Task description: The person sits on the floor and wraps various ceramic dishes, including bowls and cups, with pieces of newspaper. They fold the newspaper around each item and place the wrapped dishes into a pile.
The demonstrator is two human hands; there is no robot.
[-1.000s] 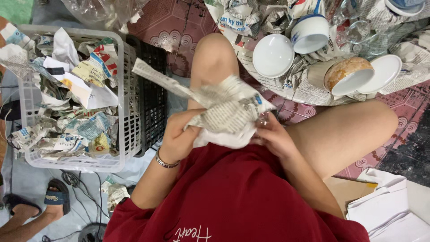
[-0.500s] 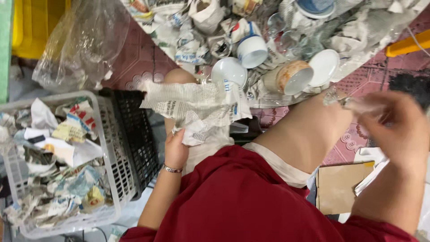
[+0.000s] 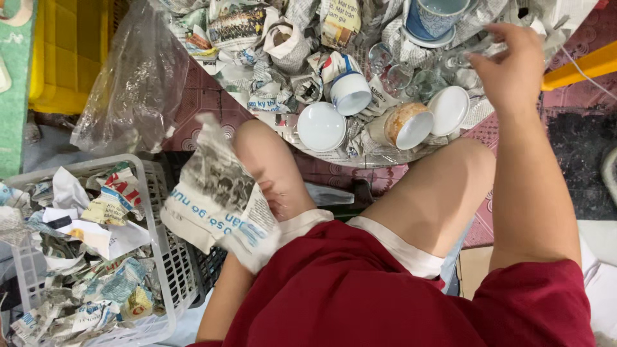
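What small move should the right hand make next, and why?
Probably lower the right hand a little and close its fingers on one of the clear glasses beside it. The hand hovers open over the pile of bare cups and glasses and holds nothing, as far as I can see, while a newspaper sheet hangs by the left knee.

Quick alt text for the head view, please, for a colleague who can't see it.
A seated person's right hand reaches over unwrapped cups and saucers lying among crumpled newspaper, while a newspaper sheet hangs beside the left knee, hiding the left hand. A white basket of paper scraps stands left.
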